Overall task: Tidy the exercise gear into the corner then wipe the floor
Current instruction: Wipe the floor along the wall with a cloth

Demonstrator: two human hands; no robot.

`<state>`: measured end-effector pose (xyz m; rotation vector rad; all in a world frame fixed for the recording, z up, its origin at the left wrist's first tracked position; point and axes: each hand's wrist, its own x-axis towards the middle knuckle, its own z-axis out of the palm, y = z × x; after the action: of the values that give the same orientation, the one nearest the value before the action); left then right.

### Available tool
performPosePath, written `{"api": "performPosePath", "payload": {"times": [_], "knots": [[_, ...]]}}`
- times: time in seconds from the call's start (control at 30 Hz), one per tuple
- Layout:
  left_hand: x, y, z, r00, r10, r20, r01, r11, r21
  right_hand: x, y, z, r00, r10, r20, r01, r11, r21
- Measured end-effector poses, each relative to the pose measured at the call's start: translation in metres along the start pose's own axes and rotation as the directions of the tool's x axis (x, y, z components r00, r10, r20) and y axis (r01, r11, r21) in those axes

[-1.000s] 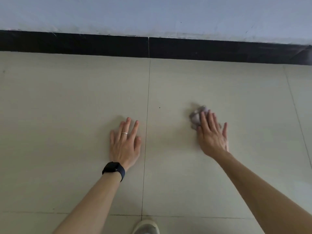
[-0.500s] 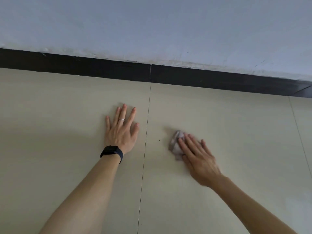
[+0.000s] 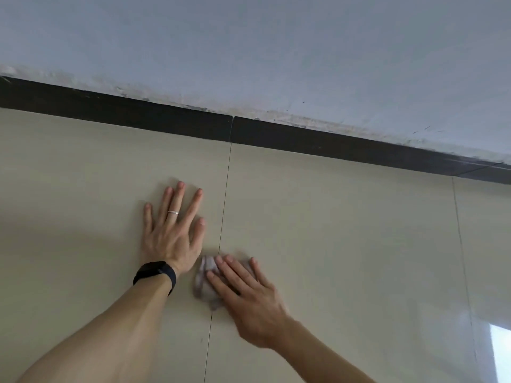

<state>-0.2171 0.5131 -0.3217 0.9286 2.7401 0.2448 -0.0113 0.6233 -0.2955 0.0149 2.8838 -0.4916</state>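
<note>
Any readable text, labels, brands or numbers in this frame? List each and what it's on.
None readable.
Black wristband on the left hand: face shows no lettering or digits.
Ring: plain, no marking visible.
Cloth under the right hand: motion-blurred, no print discernible.
Floor tiles, black skirting and wall: no signs or labels.
</note>
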Motion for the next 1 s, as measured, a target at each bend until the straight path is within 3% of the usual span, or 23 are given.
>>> {"api": "performPosePath", "payload": {"times": [0.07,0.1,0.13,0.17,0.23,0.27,0.3,0.33,0.37,0.4,0.47,0.5,0.53,0.57,0.63,0.7,0.77,0.8,0.83,0.87,0.9,0.97,1.0], "knots": [[0.002,0.001,-0.003,1.000,0.003,0.004,-0.003,1.000,-0.011,-0.002,0.054,-0.011,0.997,0.037,-0.072,-0.041,0.998,-0.052],[0.003,0.002,-0.003,1.000,-0.002,0.010,0.002,1.000,-0.002,0.001,0.090,-0.019,0.971,0.180,-0.155,-0.192,0.979,-0.065],[0.003,0.003,-0.003,1.000,-0.004,0.018,0.004,1.000,0.010,0.007,0.128,-0.031,0.888,0.387,-0.250,-0.409,0.912,-0.039],[0.003,0.004,-0.003,1.000,-0.006,0.021,0.005,1.000,0.015,0.017,0.164,-0.048,0.725,0.622,-0.294,-0.637,0.769,0.055],[0.004,0.003,-0.001,1.000,-0.011,0.012,0.010,1.000,0.005,0.045,0.212,-0.083,0.234,0.950,-0.209,-0.877,0.299,0.376],[0.004,0.002,0.000,1.000,-0.011,0.007,0.011,1.000,0.001,0.063,0.219,-0.093,0.056,0.992,-0.116,-0.874,0.105,0.475],[0.003,0.001,0.001,1.000,-0.009,0.002,0.009,1.000,0.004,0.082,0.212,-0.096,-0.022,0.996,-0.091,-0.870,0.026,0.492],[0.003,0.000,0.002,1.000,-0.010,-0.003,0.010,1.000,0.006,0.103,0.196,-0.090,-0.007,0.991,-0.132,-0.883,0.056,0.467],[0.003,0.000,0.003,1.000,-0.012,-0.009,0.012,1.000,0.008,0.121,0.173,-0.080,0.096,0.972,-0.213,-0.888,0.180,0.422],[0.004,-0.001,0.004,1.000,-0.015,-0.011,0.015,1.000,0.011,0.135,0.144,-0.068,0.272,0.925,-0.264,-0.859,0.357,0.366],[0.004,-0.001,0.004,1.000,-0.016,-0.012,0.016,1.000,0.016,0.143,0.087,-0.048,0.732,0.642,-0.229,-0.611,0.766,0.199],[0.006,-0.001,0.004,1.000,-0.013,-0.014,0.013,1.000,0.013,0.138,0.073,-0.043,0.884,0.443,-0.151,-0.428,0.896,0.122],[0.006,-0.001,0.003,1.000,-0.010,-0.013,0.010,1.000,0.011,0.128,0.077,-0.045,0.953,0.285,-0.104,-0.280,0.958,0.059],[0.005,-0.001,0.002,1.000,-0.004,-0.014,0.004,1.000,0.014,0.117,0.094,-0.049,0.972,0.200,-0.120,-0.201,0.980,0.009],[0.005,0.002,0.003,1.000,0.000,-0.023,0.001,1.000,0.020,0.089,0.144,-0.059,0.925,0.325,-0.196,-0.338,0.941,-0.036],[0.010,0.005,0.002,0.999,0.003,-0.033,-0.002,1.000,0.023,0.064,0.196,-0.077,0.737,0.640,-0.217,-0.640,0.764,0.078],[0.015,0.004,0.001,1.000,-0.003,-0.026,0.003,1.000,0.013,0.061,0.205,-0.084,0.520,0.830,-0.201,-0.795,0.557,0.241],[0.016,0.004,0.001,1.000,-0.003,-0.021,0.003,1.000,0.012,0.070,0.191,-0.079,0.448,0.868,-0.215,-0.814,0.496,0.303],[0.015,0.004,0.001,1.000,0.000,-0.014,0.000,1.000,0.017,0.076,0.167,-0.071,0.441,0.870,-0.220,-0.809,0.491,0.322],[0.012,0.003,0.001,1.000,0.000,-0.013,0.000,1.000,0.017,0.078,0.137,-0.057,0.514,0.824,-0.238,-0.769,0.565,0.299],[0.009,0.003,0.002,1.000,-0.003,-0.022,0.003,1.000,0.010,0.075,0.102,-0.043,0.653,0.716,-0.247,-0.675,0.698,0.240],[0.007,0.002,0.000,0.999,0.010,-0.040,-0.010,1.000,-0.015,0.047,0.039,-0.014,0.921,0.345,-0.180,-0.336,0.938,0.080],[0.008,0.002,-0.001,0.999,0.021,-0.049,-0.022,1.000,-0.020,0.029,0.021,-0.006,0.983,0.135,-0.122,-0.136,0.991,-0.001]]}}
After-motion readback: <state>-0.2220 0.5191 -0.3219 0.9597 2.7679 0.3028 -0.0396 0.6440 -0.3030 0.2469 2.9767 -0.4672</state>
